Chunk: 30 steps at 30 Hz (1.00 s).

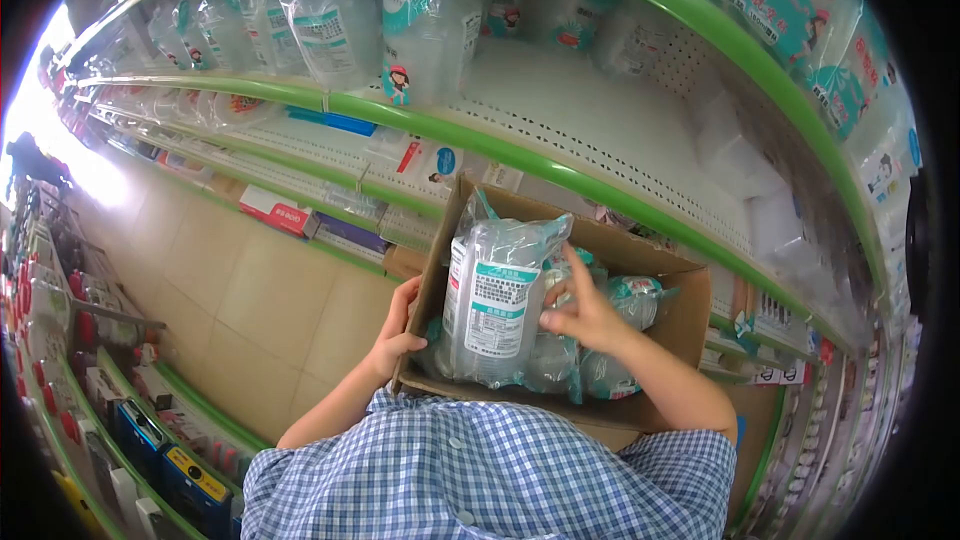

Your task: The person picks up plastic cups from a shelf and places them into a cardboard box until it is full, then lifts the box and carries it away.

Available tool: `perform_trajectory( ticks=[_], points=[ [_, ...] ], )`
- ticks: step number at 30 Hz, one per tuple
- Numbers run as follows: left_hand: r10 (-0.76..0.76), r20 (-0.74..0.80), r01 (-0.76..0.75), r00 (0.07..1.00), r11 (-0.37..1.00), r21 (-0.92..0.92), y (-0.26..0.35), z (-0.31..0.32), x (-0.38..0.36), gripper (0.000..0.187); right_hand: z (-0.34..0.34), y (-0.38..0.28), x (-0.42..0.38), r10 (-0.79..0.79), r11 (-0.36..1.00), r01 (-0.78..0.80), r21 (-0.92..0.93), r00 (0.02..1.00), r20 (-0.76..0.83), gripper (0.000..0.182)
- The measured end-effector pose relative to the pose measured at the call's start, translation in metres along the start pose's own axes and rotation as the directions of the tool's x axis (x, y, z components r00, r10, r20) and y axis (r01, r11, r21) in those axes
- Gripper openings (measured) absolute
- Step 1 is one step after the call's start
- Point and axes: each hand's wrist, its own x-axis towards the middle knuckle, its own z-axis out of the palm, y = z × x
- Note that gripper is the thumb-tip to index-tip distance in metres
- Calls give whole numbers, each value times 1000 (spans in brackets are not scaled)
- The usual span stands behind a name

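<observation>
A bag of clear plastic cups, with a white and teal label, stands upright in an open cardboard box at my front. My right hand is at the bag's right side, fingers bent against the wrapper and index finger near its upper corner. Part of that grip is hidden. With my left hand I grip the box's left wall, thumb outside and fingertips near the rim. More bagged cups lie in the box under and beside my right hand.
Ahead is a white perforated shelf with a green edge. Bagged cups stand along its left part, and white boxes sit at its right. Lower shelves hold boxed goods. Another rack is on the left, across the tiled floor.
</observation>
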Motion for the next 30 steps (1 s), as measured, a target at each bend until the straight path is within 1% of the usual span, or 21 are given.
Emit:
perform_trajectory(
  ticks=[3,4,7,9,10,13,14,17,18,19,20,21,23,25,27,29,30],
  points=[
    [-10,-11,10,1000,1000,-3,9,8,-1,94,24,17,4,-206,959,198,-205,978,-20,104],
    [-9,-14,9,1000,1000,-9,10,10,-1,94,28,20,10,-283,933,276,-232,959,2,100],
    [-7,-23,6,1000,1000,-14,11,11,-2,93,36,38,28,-281,946,267,-182,958,-55,90],
    [-4,-29,4,1000,1000,-6,10,9,-3,92,35,28,26,-57,997,56,58,998,9,84],
    [-2,-32,2,999,1000,-2,7,7,-2,92,35,22,26,51,984,-61,168,997,64,81],
    [4,-35,-4,999,1000,-1,3,5,-3,91,47,29,23,80,986,-84,147,996,34,77],
    [7,-31,-7,999,1000,3,3,4,-3,91,47,28,22,131,979,-137,149,990,48,78],
    [9,-23,-9,1000,1000,-10,4,6,-2,92,45,24,20,77,995,-72,72,995,-61,68],
    [10,-21,-11,1000,1000,-17,6,7,-2,92,35,13,22,76,974,-79,-211,997,-26,59],
    [9,-19,-9,1000,1000,-9,7,8,-3,92,17,-7,24,82,876,-69,-478,997,7,53],
    [9,-17,-9,1000,1000,-1,9,8,-3,92,2,-23,23,97,706,-44,-707,995,35,49],
    [9,-16,-9,1000,1000,8,10,9,-3,92,-6,-34,18,-118,695,43,-718,992,-55,39],
    [18,-7,-18,1000,1000,4,7,7,-2,91,-20,-79,20,-162,771,2,-637,968,-194,31],
    [22,-2,-22,1000,1000,4,7,6,-3,91,-32,-110,35,-383,701,121,-703,895,-228,24],
    [29,7,-29,1000,1000,1,6,6,-3,91,-41,-133,63,-585,635,300,-712,789,-189,20],
    [22,9,-22,1000,1000,11,7,5,-4,90,-41,-157,96,-789,450,497,-742,610,-70,34],
    [17,2,-17,1000,1000,10,8,5,-4,90,-37,-170,111,-793,439,503,-745,606,-58,40]
  ],
)
